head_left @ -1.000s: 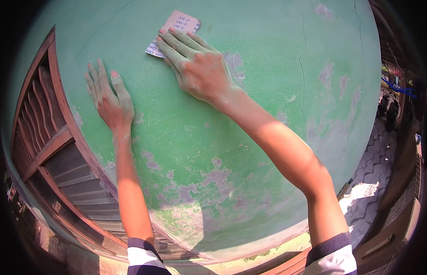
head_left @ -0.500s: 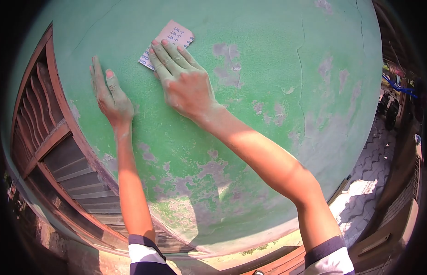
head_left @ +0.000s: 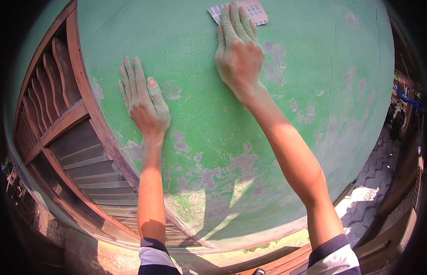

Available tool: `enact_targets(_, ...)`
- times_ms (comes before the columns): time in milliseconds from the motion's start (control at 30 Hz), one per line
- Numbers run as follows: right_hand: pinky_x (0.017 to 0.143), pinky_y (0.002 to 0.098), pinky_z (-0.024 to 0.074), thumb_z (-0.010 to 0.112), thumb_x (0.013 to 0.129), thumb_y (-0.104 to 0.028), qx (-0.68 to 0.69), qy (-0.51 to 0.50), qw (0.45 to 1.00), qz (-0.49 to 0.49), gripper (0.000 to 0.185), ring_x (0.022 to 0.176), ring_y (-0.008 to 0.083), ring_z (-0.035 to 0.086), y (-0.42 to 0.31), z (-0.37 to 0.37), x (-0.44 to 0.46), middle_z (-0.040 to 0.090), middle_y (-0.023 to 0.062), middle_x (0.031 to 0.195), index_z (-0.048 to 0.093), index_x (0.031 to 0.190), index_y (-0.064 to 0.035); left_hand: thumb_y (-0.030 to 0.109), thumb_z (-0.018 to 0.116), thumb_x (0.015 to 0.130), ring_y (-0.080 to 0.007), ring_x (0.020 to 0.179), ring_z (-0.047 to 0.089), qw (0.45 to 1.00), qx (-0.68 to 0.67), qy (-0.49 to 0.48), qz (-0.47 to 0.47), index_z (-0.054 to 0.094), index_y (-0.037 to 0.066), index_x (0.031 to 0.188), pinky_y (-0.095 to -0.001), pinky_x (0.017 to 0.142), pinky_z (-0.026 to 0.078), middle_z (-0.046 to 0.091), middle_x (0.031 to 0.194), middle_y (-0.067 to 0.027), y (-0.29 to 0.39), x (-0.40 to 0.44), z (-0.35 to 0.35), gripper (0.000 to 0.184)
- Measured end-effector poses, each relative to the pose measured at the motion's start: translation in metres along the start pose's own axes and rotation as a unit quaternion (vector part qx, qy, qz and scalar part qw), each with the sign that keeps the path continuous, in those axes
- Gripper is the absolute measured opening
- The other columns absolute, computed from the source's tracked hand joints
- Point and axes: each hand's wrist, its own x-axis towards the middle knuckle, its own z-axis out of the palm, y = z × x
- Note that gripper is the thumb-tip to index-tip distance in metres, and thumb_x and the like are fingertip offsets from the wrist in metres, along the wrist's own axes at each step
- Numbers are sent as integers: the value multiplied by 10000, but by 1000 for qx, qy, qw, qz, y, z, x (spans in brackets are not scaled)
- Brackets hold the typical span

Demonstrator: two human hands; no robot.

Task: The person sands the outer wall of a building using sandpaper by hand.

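Note:
A sheet of paper with blue print on its back [head_left: 257,11] lies against the green wall [head_left: 195,59] near the top. The fingers of my right hand [head_left: 241,50] press it flat to the wall, stretched out over its lower left part. What its hidden face looks like cannot be seen. Lower and to the left, my left hand [head_left: 147,103] rests on the wall with its fingers spread and nothing in it. Pale dust coats both hands. Around them the paint is worn through in grey patches [head_left: 275,59].
A brown wooden window frame [head_left: 80,64] with louvred slats [head_left: 99,178] stands close on the left. Cracks run down the wall at the right. Beyond its edge are paving [head_left: 371,169] and a blue cord [head_left: 406,98]. Reddish wooden boards [head_left: 287,263] lie below.
My right hand has moved up and to the right with the paper and now points more upward. The camera view has shifted, and my left hand appears further right with its fingers more spread.

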Motion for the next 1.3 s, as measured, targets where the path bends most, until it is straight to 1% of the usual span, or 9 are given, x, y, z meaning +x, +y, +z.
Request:
enact_targets(200, 1118, 396, 437, 560, 972, -151, 18, -123, 982, -145, 390, 1344, 248, 537, 21, -36, -13, 597, 83, 1419, 625, 1349, -80, 310, 341, 1070, -398, 1501, 277, 998, 3, 33, -48, 393, 28, 1531, -544, 1203, 209, 347, 1607, -182, -8, -2, -3, 543)
enact_targets(367, 1168, 357, 341, 386, 1066, -307, -96, -4, 972, 215, 459, 1433, 265, 433, 184, -95, 31, 482, 81, 1533, 539, 1448, -104, 300, 354, 1060, -390, 1503, 277, 998, 48, 12, -26, 388, 38, 1537, -533, 1214, 204, 339, 1613, -170, 4, -10, 0, 546)
enact_targets(467, 1133, 391, 378, 373, 1054, -329, -162, -3, 931, 327, 487, 1376, 308, 493, 129, -65, 41, 510, 83, 1513, 539, 1448, -96, 281, 362, 1053, -384, 1504, 277, 999, 38, -26, -5, 373, 39, 1545, -527, 1220, 203, 334, 1617, -162, 14, -22, 0, 548)
enact_targets(567, 941, 482, 504, 497, 1008, -233, -48, -72, 986, 143, 336, 1174, 392, 602, -6, -2, 22, 657, 157, 1282, 664, 1250, -70, 250, 369, 1049, -383, 1503, 279, 1000, 14, -13, -18, 355, 22, 1548, -529, 1218, 207, 331, 1618, -164, 17, -22, 2, 548)
enact_targets(767, 1134, 410, 412, 574, 961, -169, 88, -148, 961, -218, 420, 1324, 304, 544, -62, 11, -14, 603, 119, 1397, 603, 1368, -70, 194, 377, 1044, -407, 1494, 285, 992, 27, 77, -99, 343, -33, 1528, -577, 1194, 210, 331, 1604, -214, 8, -26, 3, 536)
enact_targets(1067, 1137, 388, 378, 399, 1054, -323, -174, -11, 932, 316, 474, 1399, 321, 462, 154, -91, 27, 488, 90, 1526, 545, 1438, -88, 171, 362, 1037, -399, 1500, 277, 998, 43, 18, -47, 354, 5, 1538, -575, 1204, 201, 320, 1620, -176, 16, -30, 1, 528)
enact_targets(1167, 1108, 412, 414, 445, 1039, -271, -70, -113, 959, 249, 443, 1347, 359, 507, 47, -56, 28, 557, 159, 1442, 584, 1374, -15, 194, 364, 1045, -384, 1502, 282, 998, 41, 23, -44, 363, 16, 1539, -558, 1205, 214, 330, 1621, -152, 19, -28, 0, 525)
enact_targets(1200, 1122, 421, 411, 507, 1017, -205, -12, 22, 999, 27, 398, 1344, 365, 511, 21, -19, 9, 574, 195, 1406, 600, 1343, 2, 214, 362, 1054, -380, 1500, 288, 998, 46, 28, -43, 368, 21, 1538, -550, 1203, 222, 336, 1620, -146, 19, -27, 1, 521)
enact_targets(1300, 1165, 441, 384, 524, 915, -132, 91, -86, 984, -125, 483, 1364, 318, 514, -43, 0, -29, 552, 190, 1444, 577, 1374, 11, 281, 351, 1079, -368, 1492, 311, 998, 43, 29, -40, 387, 43, 1535, -533, 1199, 237, 352, 1614, -135, 12, -29, 0, 515)
